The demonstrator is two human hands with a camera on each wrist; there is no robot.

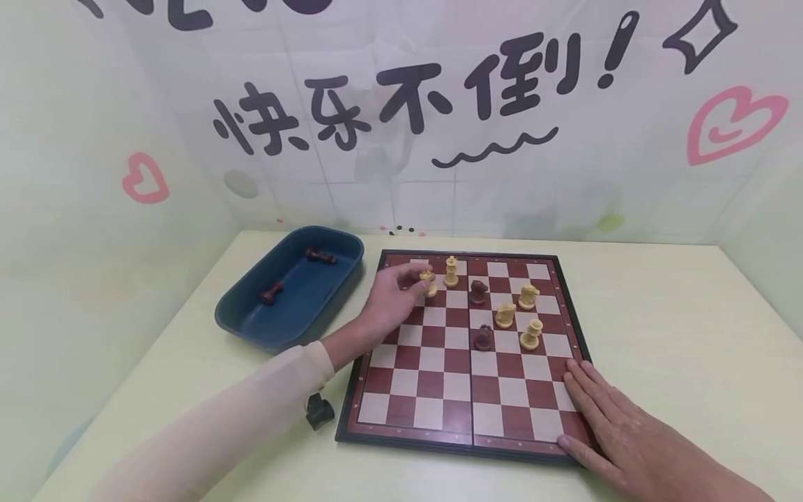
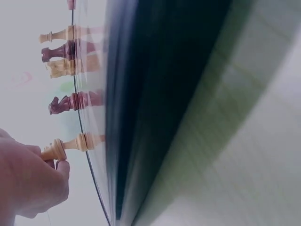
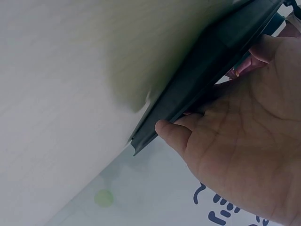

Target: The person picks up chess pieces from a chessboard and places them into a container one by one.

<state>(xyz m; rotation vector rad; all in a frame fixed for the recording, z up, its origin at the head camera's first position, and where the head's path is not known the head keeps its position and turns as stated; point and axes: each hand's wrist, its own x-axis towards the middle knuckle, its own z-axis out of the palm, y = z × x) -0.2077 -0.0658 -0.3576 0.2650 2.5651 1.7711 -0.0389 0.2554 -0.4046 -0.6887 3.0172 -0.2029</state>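
Note:
My left hand (image 1: 390, 300) pinches a cream chess piece (image 1: 429, 284) between thumb and fingers over the far left part of the checkered chessboard (image 1: 433, 394). In the left wrist view, that piece is tilted, its round base end toward the fingers. Just right of it, a tall cream piece (image 1: 451, 273) stands upright. My right hand (image 1: 617, 436) lies along the board's right edge near the front corner, fingers extended and thumb at the near edge. From the right wrist view, the palm (image 3: 249, 141) shows beside the board's dark side (image 3: 188, 70).
On the board's right half stand a dark knight (image 1: 479, 292), another dark piece (image 1: 484, 338), cream knights (image 1: 528, 297) and a cream piece (image 1: 531, 335). Left of the board, a blue tray (image 1: 228, 317) holds two dark pieces (image 1: 320, 256). A printed cloth (image 1: 401, 160) hangs behind.

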